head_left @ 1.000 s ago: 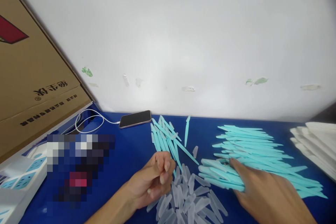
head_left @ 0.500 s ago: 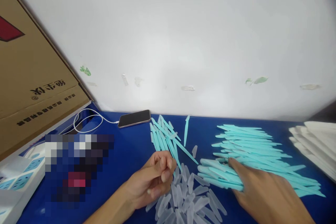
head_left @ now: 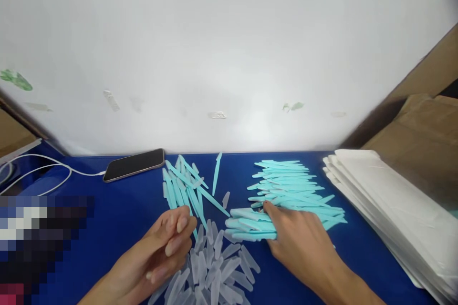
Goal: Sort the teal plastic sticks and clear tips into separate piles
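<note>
My right hand (head_left: 300, 238) is closed round a bundle of turquoise eyebrow razors (head_left: 250, 224), whose capped ends point left. It rests against the front of a spread row of more turquoise razors (head_left: 286, 181). My left hand (head_left: 168, 243) has its fingers curled together with the thumb; whether anything is inside cannot be made out. Behind it lies a looser pile of turquoise razors (head_left: 182, 186). A heap of translucent blade caps (head_left: 214, 267) lies between the two hands. One razor (head_left: 216, 174) and one cap (head_left: 226, 199) lie apart behind the heap.
A phone (head_left: 134, 165) with a white cable (head_left: 67, 169) lies at the back left of the blue table (head_left: 118, 219). White folded sheets or bags (head_left: 390, 200) are stacked at the right, before brown cardboard (head_left: 411, 128). A white wall (head_left: 229, 57) closes off the back.
My view has turned to the right, bringing the whole white stack and brown cardboard into sight. Both hands stay in nearly the same places, the right one still gripping its bundle.
</note>
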Demonstrator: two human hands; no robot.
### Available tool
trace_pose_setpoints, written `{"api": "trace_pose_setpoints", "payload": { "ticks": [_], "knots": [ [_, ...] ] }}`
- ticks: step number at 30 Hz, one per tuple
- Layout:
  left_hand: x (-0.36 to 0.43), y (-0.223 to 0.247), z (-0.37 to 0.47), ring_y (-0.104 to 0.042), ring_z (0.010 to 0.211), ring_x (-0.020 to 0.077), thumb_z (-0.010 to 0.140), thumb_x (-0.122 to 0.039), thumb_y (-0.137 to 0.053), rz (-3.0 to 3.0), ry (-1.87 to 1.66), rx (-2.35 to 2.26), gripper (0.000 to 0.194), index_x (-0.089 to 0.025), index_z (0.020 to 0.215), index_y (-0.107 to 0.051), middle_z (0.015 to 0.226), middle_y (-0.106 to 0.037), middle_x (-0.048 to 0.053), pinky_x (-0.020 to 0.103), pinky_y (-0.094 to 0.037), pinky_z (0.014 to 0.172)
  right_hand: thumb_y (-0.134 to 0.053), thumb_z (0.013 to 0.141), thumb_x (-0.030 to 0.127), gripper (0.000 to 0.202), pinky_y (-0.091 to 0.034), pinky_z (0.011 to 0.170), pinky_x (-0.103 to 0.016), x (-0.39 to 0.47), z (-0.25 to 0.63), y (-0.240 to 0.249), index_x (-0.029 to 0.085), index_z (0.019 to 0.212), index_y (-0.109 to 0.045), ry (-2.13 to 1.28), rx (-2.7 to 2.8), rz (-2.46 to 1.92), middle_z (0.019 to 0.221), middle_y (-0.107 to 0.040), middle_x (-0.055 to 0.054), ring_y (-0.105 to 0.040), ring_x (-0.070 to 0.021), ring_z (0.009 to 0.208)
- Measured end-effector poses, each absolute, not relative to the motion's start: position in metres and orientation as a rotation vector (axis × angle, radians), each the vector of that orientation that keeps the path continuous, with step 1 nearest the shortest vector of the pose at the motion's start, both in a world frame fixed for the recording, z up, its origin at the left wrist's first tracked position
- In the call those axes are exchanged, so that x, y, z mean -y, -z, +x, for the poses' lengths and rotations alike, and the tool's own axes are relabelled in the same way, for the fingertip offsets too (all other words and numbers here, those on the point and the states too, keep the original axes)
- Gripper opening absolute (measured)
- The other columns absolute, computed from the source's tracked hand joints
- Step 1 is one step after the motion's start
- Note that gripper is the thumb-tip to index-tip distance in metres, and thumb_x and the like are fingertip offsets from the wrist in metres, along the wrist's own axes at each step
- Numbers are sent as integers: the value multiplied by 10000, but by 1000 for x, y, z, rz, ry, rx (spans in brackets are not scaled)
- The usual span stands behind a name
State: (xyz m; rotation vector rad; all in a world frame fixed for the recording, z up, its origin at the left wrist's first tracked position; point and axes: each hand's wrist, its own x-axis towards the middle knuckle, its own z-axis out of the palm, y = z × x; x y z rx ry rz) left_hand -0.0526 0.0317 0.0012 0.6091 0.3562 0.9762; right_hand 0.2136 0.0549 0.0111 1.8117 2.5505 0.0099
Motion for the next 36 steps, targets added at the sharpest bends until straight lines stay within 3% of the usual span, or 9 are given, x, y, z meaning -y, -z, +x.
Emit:
{"api": "trace_pose_setpoints", "payload": {
  "ticks": [16, 21, 24, 30, 36],
  "knots": [
    [-34, 4, -56, -225, 394, 20, 990, -378, -548, 531, -931, -311, 259, -189, 814, -571, 669, -439, -71, 172, -213, 413, -533, 684, 93, 520, -205, 519, -305, -59, 213, -5, 232, 1170, -656, 149, -2433, 1843, 765, -746, -45, -714, -314, 691],
    [-33, 5, -55, -260, 392, 17, 886, -536, -640, 578, -920, -252, 419, -176, 750, -477, 664, -428, -73, 157, -220, 389, -539, 710, 98, 564, -298, 541, -318, -58, 217, 2, 265, 1239, -638, 106, -2409, 1849, 866, -777, -30, -734, -324, 742],
    [-32, 2, -54, -274, 380, 14, 851, -595, -633, 630, -917, -226, 508, -179, 684, -394, 644, -412, -72, 149, -227, 366, -571, 726, 126, 568, -375, 558, -324, -59, 221, 11, 292, 1265, -633, 63, -2391, 1845, 914, -785, -26, -738, -320, 748],
    [-29, -2, -53, -283, 384, 15, 958, -542, -508, 644, -910, -242, 529, -170, 626, -332, 626, -395, -59, 134, -234, 364, -614, 729, 150, 591, -453, 560, -317, -59, 224, 20, 301, 1301, -634, 9, -2412, 1822, 837, -783, -25, -733, -288, 685],
    [-30, -3, -51, -313, 384, 7, 883, -564, -605, 693, -919, -193, 604, -148, 553, -318, 578, -395, -54, 108, -249, 351, -624, 718, 161, 567, -455, 505, -299, -60, 229, 26, 293, 1269, -651, -45, -2452, 1803, 864, -788, -22, -729, -278, 651]
  ]
}}
